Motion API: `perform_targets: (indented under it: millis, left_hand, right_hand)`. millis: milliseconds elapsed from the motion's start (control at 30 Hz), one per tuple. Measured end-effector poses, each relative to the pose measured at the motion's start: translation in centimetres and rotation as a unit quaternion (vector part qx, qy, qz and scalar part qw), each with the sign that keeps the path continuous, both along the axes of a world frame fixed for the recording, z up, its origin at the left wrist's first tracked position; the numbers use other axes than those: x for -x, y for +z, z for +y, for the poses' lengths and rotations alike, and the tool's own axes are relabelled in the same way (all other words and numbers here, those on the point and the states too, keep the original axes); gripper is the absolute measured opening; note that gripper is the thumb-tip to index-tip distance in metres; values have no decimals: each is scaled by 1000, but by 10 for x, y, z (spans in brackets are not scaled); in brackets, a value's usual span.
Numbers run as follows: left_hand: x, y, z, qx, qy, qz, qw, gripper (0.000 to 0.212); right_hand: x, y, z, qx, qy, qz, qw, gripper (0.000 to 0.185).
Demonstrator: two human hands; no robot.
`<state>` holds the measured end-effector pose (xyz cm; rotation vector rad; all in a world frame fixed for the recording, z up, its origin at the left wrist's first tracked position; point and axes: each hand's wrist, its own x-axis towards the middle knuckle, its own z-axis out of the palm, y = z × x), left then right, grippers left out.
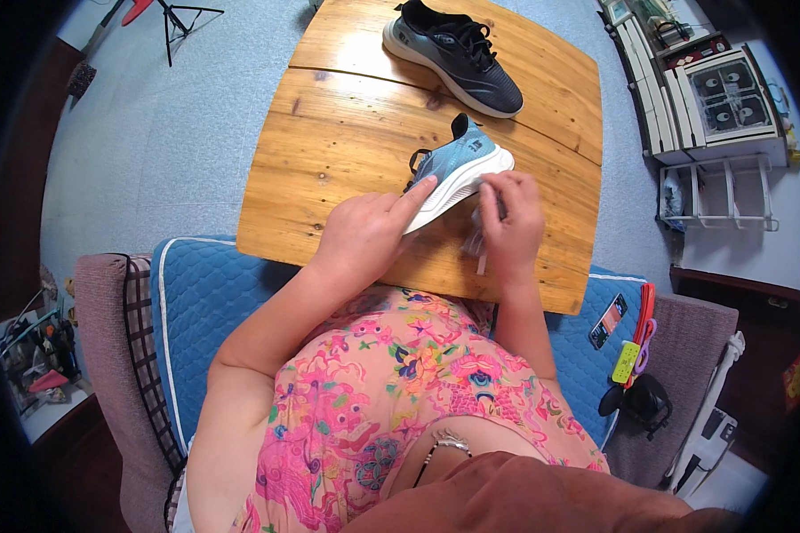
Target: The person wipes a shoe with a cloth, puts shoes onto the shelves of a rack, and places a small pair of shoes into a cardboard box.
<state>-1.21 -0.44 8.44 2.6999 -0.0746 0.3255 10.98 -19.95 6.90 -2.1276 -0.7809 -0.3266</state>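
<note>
My left hand [370, 230] grips the toe end of a blue sneaker with a white sole [463, 163], its index finger lying along the side of the shoe. The shoe is tilted on its side above the wooden table [293, 166], heel pointing away to the right. At the sole's edge near the heel is my right hand [513, 213], slightly blurred, with its thumb and fingers pinched on a small dark item. Something thin and translucent, perhaps a cloth or a wrapper [473, 236], hangs beside that hand. A dark sneaker with black laces [457, 60] rests upright at the table's far side.
I sit on a sofa with a blue quilted cover [207, 313]. To my right on it lie a phone [608, 321], purple-handled scissors [645, 346] and a yellow-green object [625, 362]. A white rack [720, 216] stands beyond the table's right side; a black tripod [180, 26] is far left.
</note>
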Motion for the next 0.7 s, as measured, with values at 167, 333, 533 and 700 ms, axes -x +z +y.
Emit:
perform_targets:
  millis: [167, 333, 533, 700]
  left_hand:
    - [0, 0, -1, -2, 5, 11, 1000, 80]
    - [-1, 0, -1, -4, 6, 14, 1000, 81]
    - [-1, 0, 0, 1, 8, 19, 1000, 80]
    - [0, 1, 1, 8, 9, 17, 1000, 79]
  right_hand:
    - [-29, -1, -9, 21, -98, -63, 993, 11]
    - [-21, -4, -2, 33, -65, -85, 994, 12]
    - [2, -6, 8, 37, -8, -102, 994, 14]
    - [-2, -2, 6, 8, 2, -44, 999, 11]
